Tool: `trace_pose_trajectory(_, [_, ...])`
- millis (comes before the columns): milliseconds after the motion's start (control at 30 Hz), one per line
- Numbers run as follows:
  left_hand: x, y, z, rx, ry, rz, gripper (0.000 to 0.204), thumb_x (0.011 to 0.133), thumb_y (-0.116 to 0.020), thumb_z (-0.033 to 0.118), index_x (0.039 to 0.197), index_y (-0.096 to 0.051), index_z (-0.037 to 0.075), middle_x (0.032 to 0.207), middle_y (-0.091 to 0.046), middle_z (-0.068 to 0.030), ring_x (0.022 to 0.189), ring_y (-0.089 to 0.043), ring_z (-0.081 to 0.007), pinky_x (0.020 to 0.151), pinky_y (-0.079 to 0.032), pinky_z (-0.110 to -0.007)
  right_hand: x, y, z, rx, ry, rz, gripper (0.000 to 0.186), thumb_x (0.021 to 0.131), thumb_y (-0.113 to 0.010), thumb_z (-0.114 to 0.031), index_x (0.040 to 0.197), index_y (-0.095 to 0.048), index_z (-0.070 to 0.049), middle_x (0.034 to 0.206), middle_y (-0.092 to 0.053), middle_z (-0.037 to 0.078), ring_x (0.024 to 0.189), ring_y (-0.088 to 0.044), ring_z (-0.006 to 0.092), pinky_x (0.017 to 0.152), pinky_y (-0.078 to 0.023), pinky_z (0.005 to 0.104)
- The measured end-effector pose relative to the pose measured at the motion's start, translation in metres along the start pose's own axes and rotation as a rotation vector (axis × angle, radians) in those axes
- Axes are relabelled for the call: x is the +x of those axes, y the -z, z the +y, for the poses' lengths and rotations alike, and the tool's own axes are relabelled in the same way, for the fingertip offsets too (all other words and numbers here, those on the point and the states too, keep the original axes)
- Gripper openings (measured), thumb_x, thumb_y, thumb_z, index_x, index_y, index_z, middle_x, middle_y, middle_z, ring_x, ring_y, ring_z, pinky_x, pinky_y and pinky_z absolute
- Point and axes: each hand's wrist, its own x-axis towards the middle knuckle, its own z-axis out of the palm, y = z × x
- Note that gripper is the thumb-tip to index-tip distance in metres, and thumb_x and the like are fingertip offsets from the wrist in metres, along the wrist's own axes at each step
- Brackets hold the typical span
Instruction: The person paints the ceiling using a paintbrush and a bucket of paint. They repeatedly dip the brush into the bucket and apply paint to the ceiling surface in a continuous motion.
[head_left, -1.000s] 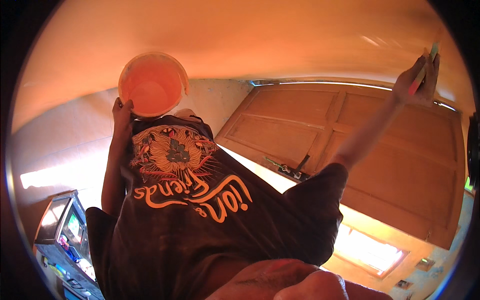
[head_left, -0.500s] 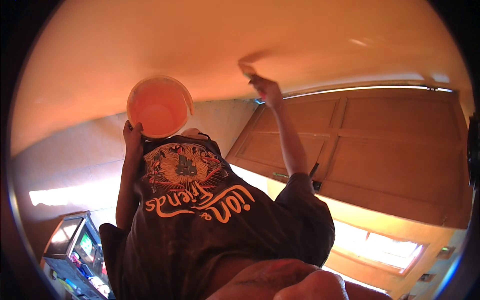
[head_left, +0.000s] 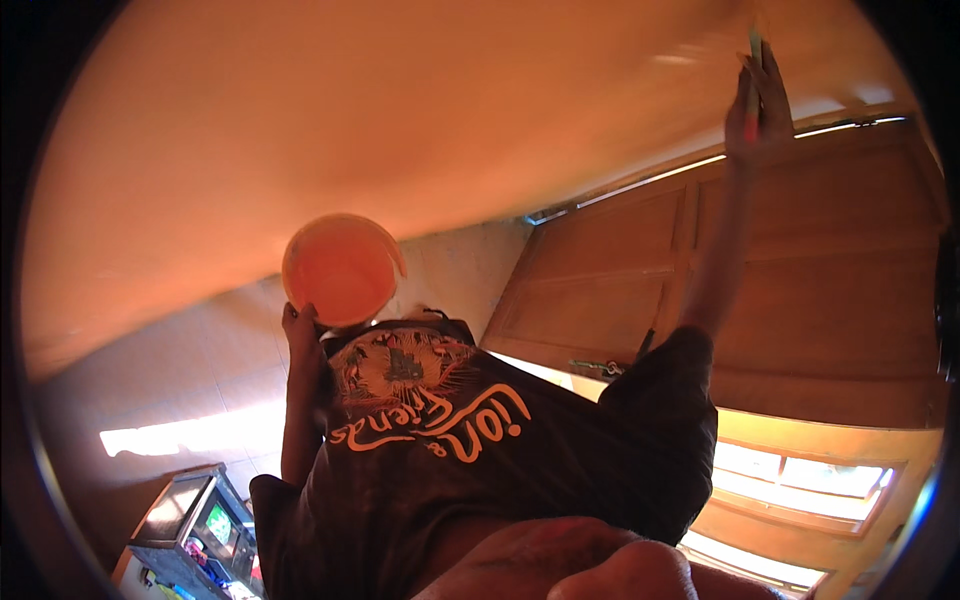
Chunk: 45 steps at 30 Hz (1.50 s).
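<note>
My left hand (head_left: 302, 322) grips the rim of a round bucket (head_left: 295, 265), thumb over the edge. The bucket's mouth faces me, and orange-pink paint (head_left: 350, 278) shows inside it. High at the upper right, my right hand (head_left: 760, 115) holds a slim brush (head_left: 754, 70) with a pale handle and a red end. Its fingers are stretched along the handle. The brush tip is blurred against the orange wall (head_left: 450, 110), and I cannot tell whether it touches.
A brown panelled door (head_left: 800, 310) with a metal latch (head_left: 600, 367) stands at the right, below the raised arm. A bright window (head_left: 800, 480) is at the lower right. At the lower left is a dark cabinet (head_left: 180, 510) with a lit screen and small items.
My right hand with the brush has swept right and up along the wall, the arm now straighter. My left hand and the bucket sit slightly lower and further right as the view shifted.
</note>
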Motion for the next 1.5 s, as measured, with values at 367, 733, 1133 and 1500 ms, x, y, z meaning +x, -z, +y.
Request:
trace_pose_trajectory(367, [0.011, 0.022, -0.03, -0.118, -0.053, 0.036, 0.03, 0.08, -0.06, 0.004, 0.109, -0.053, 0.001, 0.098, -0.061, -0.0117, 0.079, -0.065, -0.0237, 0.063, -0.06, -0.037, -0.307, -0.143, -0.168, 0.431, -0.359, -0.685, 0.015, 0.093, -0.059, -0.012, 0.1, -0.07, -0.005, 0.108, -0.07, 0.003, 0.081, -0.062, 0.0077, 0.071, -0.05, 0.0242])
trace_pose_trajectory(733, [-0.01, 0.036, -0.02, -0.142, -0.054, 0.146, 0.037, 0.081, -0.059, 0.007, 0.116, -0.048, 0.003, 0.107, -0.057, -0.0142, 0.09, -0.063, -0.0269, 0.07, -0.06, -0.041, -0.053, -0.075, -0.038, 0.525, -0.25, -0.538, 0.02, 0.089, -0.063, 0.0, 0.108, -0.069, 0.001, 0.11, -0.069, 0.014, 0.105, -0.064, 0.0199, 0.094, -0.051, 0.0326])
trace_pose_trajectory(1133, [0.024, 0.067, -0.05, -0.205, -0.124, 0.176, 0.031, 0.074, -0.063, 0.006, 0.103, -0.05, 0.007, 0.083, -0.056, -0.0072, 0.062, -0.054, -0.0153, 0.05, -0.051, -0.03, -0.181, -0.216, -0.133, 0.767, -0.591, -0.071, 0.03, 0.089, -0.056, -0.011, 0.118, -0.062, -0.008, 0.134, -0.055, 0.007, 0.113, -0.057, 0.0182, 0.07, -0.055, 0.0303])
trace_pose_trajectory(1500, [0.027, 0.07, -0.053, -0.238, -0.095, 0.153, 0.043, 0.077, -0.056, 0.003, 0.118, -0.045, 0.008, 0.115, -0.056, -0.0177, 0.098, -0.062, -0.0342, 0.074, -0.059, -0.049, -0.223, -0.206, -0.143, 0.464, -0.274, -0.801, 0.014, 0.084, -0.059, -0.013, 0.093, -0.07, -0.013, 0.118, -0.068, 0.003, 0.081, -0.069, 0.018, 0.068, -0.054, 0.0305])
